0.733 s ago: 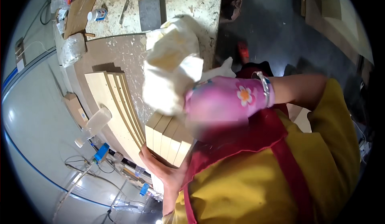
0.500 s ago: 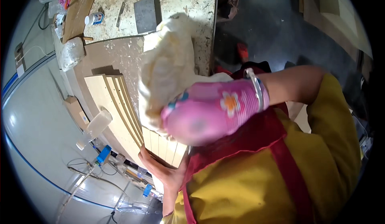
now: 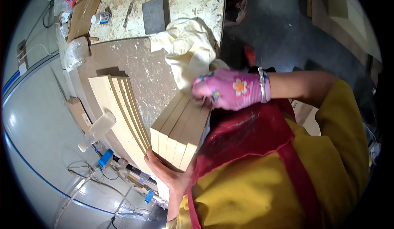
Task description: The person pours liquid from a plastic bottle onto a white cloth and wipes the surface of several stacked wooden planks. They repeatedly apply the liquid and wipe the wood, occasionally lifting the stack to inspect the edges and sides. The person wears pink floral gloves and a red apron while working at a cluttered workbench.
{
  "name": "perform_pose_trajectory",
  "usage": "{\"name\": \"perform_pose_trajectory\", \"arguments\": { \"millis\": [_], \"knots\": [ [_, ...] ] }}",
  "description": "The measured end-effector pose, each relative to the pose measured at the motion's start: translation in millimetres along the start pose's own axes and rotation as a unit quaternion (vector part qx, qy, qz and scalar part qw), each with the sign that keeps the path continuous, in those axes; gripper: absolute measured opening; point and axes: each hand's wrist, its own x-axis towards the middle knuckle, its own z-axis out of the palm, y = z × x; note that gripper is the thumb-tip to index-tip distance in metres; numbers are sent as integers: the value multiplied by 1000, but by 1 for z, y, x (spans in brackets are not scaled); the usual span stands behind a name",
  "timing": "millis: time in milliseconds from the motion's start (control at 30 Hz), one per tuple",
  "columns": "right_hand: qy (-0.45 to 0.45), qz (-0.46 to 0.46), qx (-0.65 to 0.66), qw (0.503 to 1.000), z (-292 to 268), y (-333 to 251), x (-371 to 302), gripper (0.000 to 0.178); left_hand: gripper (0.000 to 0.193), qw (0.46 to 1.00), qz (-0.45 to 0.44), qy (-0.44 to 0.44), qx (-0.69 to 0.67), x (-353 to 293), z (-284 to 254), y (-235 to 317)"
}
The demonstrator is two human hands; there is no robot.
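A stack of several pale wooden boards (image 3: 174,132) stands on edge in front of me, close against my apron. My bare left hand (image 3: 174,177) spans the near end of this stack and grips it, fingers on the left side and thumb on the right. A pink flowered glove covers my right hand (image 3: 230,90), which is closed on a cream cloth (image 3: 191,50) at the far end of the boards. Most of the cloth spreads beyond the hand, over the worktable. The fingertips inside the glove are partly blurred.
Left of the stack, more pale boards (image 3: 117,106) lean together, beside a translucent bottle (image 3: 100,128). On the stained worktable (image 3: 184,7) lie a dark grey block (image 3: 154,15), a thin strip (image 3: 128,15) and a white bottle (image 3: 100,18). A plastic-wrapped bundle (image 3: 76,53) sits at the left edge.
My right hand has drawn back to the right with the cloth, which no longer covers the stack's top. The boards now show along their length. My left hand stays at their near end.
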Motion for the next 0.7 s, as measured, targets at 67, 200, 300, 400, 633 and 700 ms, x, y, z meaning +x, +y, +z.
{"name": "perform_pose_trajectory", "arguments": {
  "millis": [67,200,300,400,633,700],
  "knots": [
    [38,-83,54,994,13,-12,-1,24,102,1000,-9,-3,-20,-5,0,-6],
    [83,-82,106,987,26,-2,-3,24,102,1000,0,-1,-7,0,1,0],
    [47,10,8,999,11,23,-7,26,103,1000,-22,-2,-18,-1,-1,4],
    [79,-5,11,997,10,7,-4,22,104,1000,-18,-4,-15,-2,-3,1],
    [71,-30,-60,995,14,33,-11,22,107,998,-53,-13,-20,-3,-3,-1],
    [62,47,-125,989,10,58,-24,16,107,998,-53,-12,-21,-3,-3,-4]
  ]
}}
